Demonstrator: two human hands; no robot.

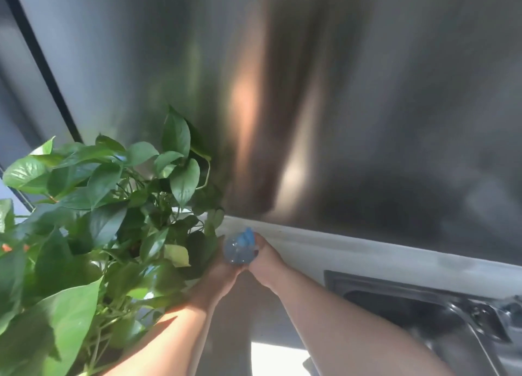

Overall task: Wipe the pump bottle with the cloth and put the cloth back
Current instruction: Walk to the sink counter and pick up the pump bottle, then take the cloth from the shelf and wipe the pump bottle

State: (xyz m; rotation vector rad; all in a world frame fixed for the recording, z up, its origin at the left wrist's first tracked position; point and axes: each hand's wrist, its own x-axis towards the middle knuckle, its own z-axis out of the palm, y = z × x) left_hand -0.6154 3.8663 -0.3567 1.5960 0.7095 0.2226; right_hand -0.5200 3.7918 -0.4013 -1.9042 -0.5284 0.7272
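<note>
Low in the middle of the frame, the left hand (223,265) and right hand (265,260) wrap their fingers around a blurry blue bottle (237,251). Its top points up. A blue cloth (247,236) hides the top. Leaves (93,206) cover the left.

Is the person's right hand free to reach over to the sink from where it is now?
Probably not yet. The right hand is busy, closed with the left hand around a blue bundle by the plant. The way to the sink looks open, with nothing in between.
</note>
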